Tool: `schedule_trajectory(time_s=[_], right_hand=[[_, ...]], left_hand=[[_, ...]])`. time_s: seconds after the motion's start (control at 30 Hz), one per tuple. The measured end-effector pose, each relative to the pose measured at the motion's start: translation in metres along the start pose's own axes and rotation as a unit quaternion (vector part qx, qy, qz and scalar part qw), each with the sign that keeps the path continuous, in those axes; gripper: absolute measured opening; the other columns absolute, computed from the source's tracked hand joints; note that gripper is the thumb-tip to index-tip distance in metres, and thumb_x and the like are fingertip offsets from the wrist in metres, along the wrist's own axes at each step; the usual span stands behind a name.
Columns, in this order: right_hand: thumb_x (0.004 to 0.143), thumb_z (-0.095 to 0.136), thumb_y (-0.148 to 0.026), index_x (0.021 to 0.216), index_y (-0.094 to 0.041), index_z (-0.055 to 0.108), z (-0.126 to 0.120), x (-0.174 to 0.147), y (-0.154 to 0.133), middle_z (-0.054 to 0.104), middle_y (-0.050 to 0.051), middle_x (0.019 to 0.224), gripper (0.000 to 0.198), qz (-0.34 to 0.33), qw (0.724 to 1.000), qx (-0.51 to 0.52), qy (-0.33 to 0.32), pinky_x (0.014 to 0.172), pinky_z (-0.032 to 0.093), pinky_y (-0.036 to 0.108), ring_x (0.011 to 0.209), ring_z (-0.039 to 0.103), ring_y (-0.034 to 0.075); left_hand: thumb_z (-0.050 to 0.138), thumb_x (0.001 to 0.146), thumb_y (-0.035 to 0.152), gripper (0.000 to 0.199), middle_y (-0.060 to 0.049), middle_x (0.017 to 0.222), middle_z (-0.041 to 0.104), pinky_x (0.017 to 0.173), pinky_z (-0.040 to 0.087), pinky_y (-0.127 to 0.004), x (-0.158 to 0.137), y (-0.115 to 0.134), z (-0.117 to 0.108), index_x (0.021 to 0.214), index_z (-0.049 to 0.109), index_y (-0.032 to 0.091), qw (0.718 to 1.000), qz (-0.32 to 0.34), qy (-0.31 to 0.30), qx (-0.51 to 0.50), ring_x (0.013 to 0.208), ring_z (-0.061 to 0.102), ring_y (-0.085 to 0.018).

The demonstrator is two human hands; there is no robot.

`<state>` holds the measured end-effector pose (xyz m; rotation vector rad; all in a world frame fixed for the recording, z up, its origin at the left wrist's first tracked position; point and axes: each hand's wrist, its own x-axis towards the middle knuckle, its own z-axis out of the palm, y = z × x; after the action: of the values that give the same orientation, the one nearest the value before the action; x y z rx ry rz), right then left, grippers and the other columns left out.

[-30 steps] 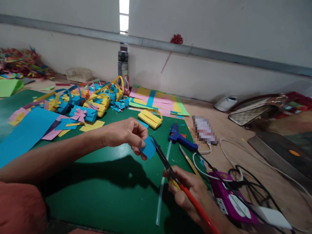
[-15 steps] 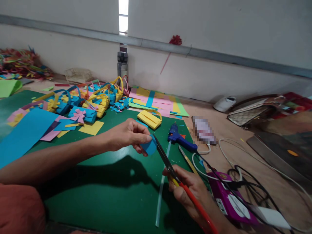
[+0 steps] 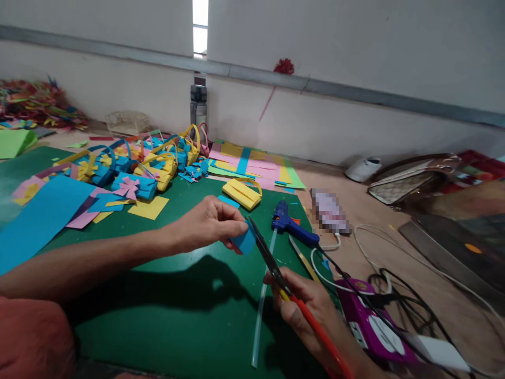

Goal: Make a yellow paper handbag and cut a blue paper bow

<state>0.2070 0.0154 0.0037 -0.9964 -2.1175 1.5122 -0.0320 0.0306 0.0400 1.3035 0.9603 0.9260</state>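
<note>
Between the thumb and fingers of my left hand [image 3: 211, 223] is a small piece of blue paper [image 3: 244, 239] with a rounded edge. My right hand [image 3: 307, 305] is wrapped round scissors [image 3: 272, 263] with red and yellow handles. The blade tips are right at the paper's right edge; whether they touch it I cannot tell. Both hands are above the green mat [image 3: 169, 326]. Just behind my left hand lies a small yellow paper bag [image 3: 242, 193], with another blue paper piece [image 3: 229, 201] in front of it.
A blue glue gun [image 3: 292, 223] with a long clear glue stick [image 3: 259, 321] lies near my right hand. Beside it are a cutter [image 3: 303, 258], cables and a purple power strip [image 3: 371, 321]. Finished paper bags [image 3: 134, 187] and stacked coloured sheets [image 3: 256, 164] lie behind.
My left hand has shifted slightly and its lower fingers have curled in. The blue paper has turned a little at the scissor tips. My right hand has barely moved.
</note>
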Motion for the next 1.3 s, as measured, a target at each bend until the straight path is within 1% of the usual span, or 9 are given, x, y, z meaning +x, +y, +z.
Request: schedule_trajectory(time_s=[0.13,0.27,0.53,0.73,0.9,1.1,1.3], right_hand=[[0.083,0.045,-0.046,0.096,-0.019,0.051,0.0015,-0.0022,0.0014,0.032,-0.006,0.059,0.03,-0.001,1.0,0.003,0.004,0.045,0.024,0.022,0.05,0.026,0.009],[0.083,0.046,-0.043,0.095,-0.019,0.052,0.0018,-0.0031,0.0014,0.031,-0.006,0.059,0.027,-0.01,1.0,-0.007,0.012,0.044,0.023,0.021,0.05,0.026,0.009],[0.085,0.046,-0.044,0.093,-0.019,0.052,0.0019,-0.0028,-0.0019,0.031,-0.007,0.058,0.027,-0.007,1.0,-0.018,0.02,0.043,0.023,0.021,0.049,0.025,0.008],[0.084,0.047,-0.048,0.093,-0.018,0.052,0.0016,-0.0029,-0.0016,0.032,-0.007,0.058,0.032,-0.01,1.0,-0.019,0.015,0.043,0.023,0.021,0.049,0.025,0.009],[0.085,0.046,-0.046,0.093,-0.018,0.053,0.0017,-0.0015,-0.0012,0.031,-0.007,0.058,0.03,-0.018,0.999,-0.034,0.02,0.042,0.022,0.02,0.047,0.024,0.008],[0.083,0.046,-0.047,0.091,-0.018,0.054,0.0013,-0.0001,-0.0028,0.029,-0.008,0.055,0.031,-0.021,0.998,-0.047,0.03,0.04,0.021,0.021,0.045,0.023,0.008],[0.084,0.045,-0.045,0.091,-0.019,0.054,0.0023,-0.0008,-0.0025,0.03,-0.007,0.056,0.029,-0.015,0.998,-0.054,0.033,0.042,0.022,0.021,0.046,0.025,0.008]], left_hand=[[0.06,0.078,0.021,0.016,0.001,0.061,0.066,0.057,0.051,-0.016,-0.0001,-0.0008,0.0006,0.065,0.065,0.013,1.0,0.007,0.003,0.003,0.056,0.063,-0.007],[0.06,0.076,0.018,0.015,0.002,0.058,0.065,0.055,0.049,-0.015,-0.001,0.0008,0.0022,0.063,0.064,0.013,1.0,0.007,0.014,0.002,0.055,0.061,-0.007],[0.06,0.074,0.018,0.015,0.003,0.056,0.064,0.053,0.047,-0.015,-0.0009,0.0027,0.0036,0.061,0.064,0.014,1.0,0.004,0.025,0.004,0.053,0.059,-0.006],[0.06,0.074,0.019,0.015,0.002,0.057,0.064,0.055,0.047,-0.015,-0.0008,0.0009,0.0029,0.061,0.064,0.014,1.0,0.005,0.025,0.012,0.053,0.059,-0.006],[0.06,0.072,0.016,0.013,0.003,0.054,0.062,0.053,0.046,-0.014,-0.0005,0.0026,0.0037,0.06,0.064,0.013,1.0,0.001,0.029,0.005,0.051,0.056,-0.005],[0.06,0.071,0.016,0.013,0.004,0.054,0.061,0.053,0.046,-0.014,-0.0003,0.0027,0.0046,0.059,0.064,0.013,0.999,-0.002,0.034,0.001,0.051,0.056,-0.004],[0.06,0.07,0.017,0.012,0.003,0.055,0.062,0.054,0.046,-0.015,0.0002,0.0018,0.0053,0.06,0.064,0.013,0.999,-0.007,0.035,0.004,0.051,0.056,-0.005]])
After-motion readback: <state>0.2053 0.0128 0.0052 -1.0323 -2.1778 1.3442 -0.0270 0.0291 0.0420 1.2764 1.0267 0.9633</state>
